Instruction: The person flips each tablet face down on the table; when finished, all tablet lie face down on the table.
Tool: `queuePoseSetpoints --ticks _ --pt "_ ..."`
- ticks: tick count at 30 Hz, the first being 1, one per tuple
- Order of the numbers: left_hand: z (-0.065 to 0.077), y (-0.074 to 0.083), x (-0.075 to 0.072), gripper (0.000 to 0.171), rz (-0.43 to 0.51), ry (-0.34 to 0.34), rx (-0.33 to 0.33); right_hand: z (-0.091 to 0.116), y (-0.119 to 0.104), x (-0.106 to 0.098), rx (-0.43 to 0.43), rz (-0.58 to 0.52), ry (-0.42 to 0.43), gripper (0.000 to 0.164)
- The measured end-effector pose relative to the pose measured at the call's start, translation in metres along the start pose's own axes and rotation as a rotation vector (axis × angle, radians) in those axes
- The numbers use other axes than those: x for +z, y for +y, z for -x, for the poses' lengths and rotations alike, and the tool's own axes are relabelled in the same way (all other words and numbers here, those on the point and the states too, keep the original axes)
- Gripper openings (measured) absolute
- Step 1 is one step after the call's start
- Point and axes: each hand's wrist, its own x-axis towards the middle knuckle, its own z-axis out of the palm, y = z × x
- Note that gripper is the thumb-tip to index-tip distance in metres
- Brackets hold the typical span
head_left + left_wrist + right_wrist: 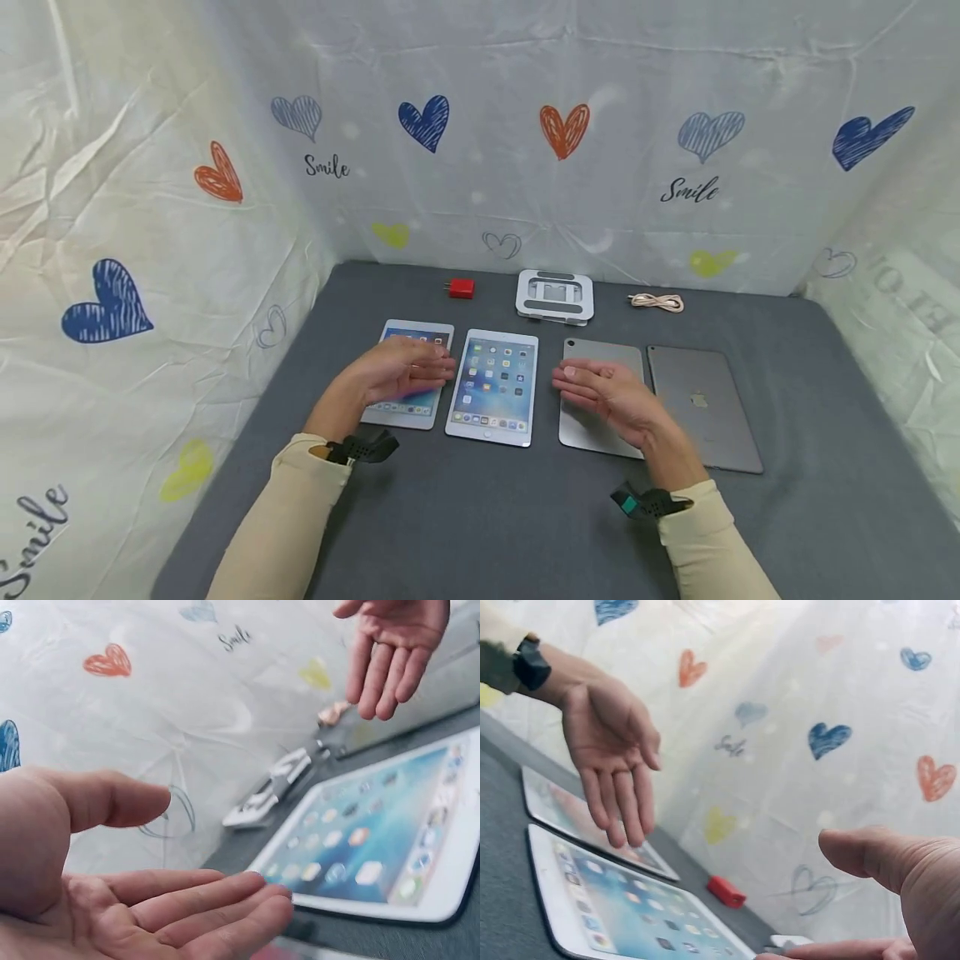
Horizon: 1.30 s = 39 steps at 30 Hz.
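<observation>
Above the leftmost tablet (408, 421), its screen lit, my left hand (401, 371) hovers with fingers fairly straight and nothing held. A second lit white tablet (492, 387) lies face up between my two hands. My right hand (611, 396) is over a silver tablet (596, 437) lying face down, its fingers extended and holding nothing. To its right is a darker grey tablet (705, 417), also back side up. In the left wrist view the left palm (97, 915) is turned upward with the thumb apart; the right wrist view shows the right thumb (862, 851) spread from its fingers.
Along the back of the grey table (480, 517) lie a red charger plug (461, 288), a white and grey folding stand (555, 297) and a coiled pale cable (657, 302). A white cloth (480, 192) printed with hearts hangs behind and at the sides.
</observation>
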Motion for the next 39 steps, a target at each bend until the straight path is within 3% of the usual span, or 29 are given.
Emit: queuePoseSetpoints --ticks 5,8,19,25,33,39 --pt "-0.004 -0.008 0.003 0.054 -0.161 -0.015 0.022 -0.009 0.009 0.015 0.058 -0.020 -0.003 0.070" --pt "-0.006 -0.010 0.006 0.054 -0.192 -0.002 0.027 -0.012 0.013 0.020 0.074 -0.012 0.003 0.069" --pt "-0.013 -0.014 0.016 0.045 -0.213 0.044 0.050 -0.015 0.016 0.023 0.090 -0.070 0.028 0.057" --pt "-0.014 -0.016 0.020 0.045 -0.193 0.058 0.043 -0.018 0.013 0.023 0.102 -0.129 0.029 0.063" --pt "-0.021 -0.016 0.044 0.047 -0.173 -0.005 0.055 -0.013 0.004 0.011 0.095 -0.159 -0.022 0.078" --pt "-0.029 -0.018 0.062 0.054 -0.104 -0.056 0.051 0.000 0.001 -0.007 0.083 -0.117 -0.002 0.084"
